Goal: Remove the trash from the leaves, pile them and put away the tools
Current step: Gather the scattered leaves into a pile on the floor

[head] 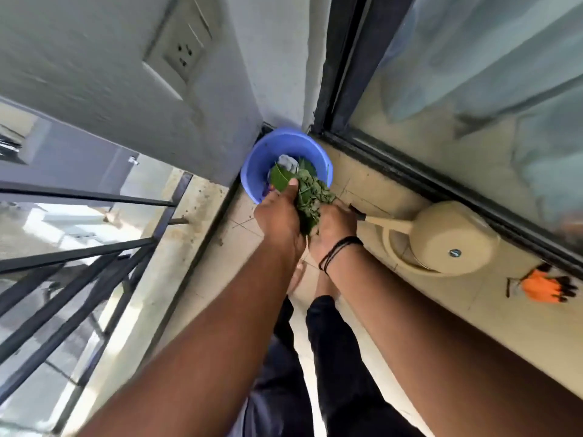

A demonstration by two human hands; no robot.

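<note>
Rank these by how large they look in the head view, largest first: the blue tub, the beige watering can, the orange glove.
1. Beige watering can, spout included.
2. Blue tub: close to the can's body and farther away, so this ranking is unsure.
3. Orange glove, clearly smallest.

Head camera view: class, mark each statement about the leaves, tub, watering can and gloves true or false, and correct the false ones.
1. Both hands (left hand, right hand) hold a bunch of green leaves. True.
2. The tub in the corner is red. False: it is blue.
3. A beige watering can stands on the floor beside the window frame. True.
4. The orange gloves are worn on the hands. False: they lie on the floor, and the hands are bare.
</note>
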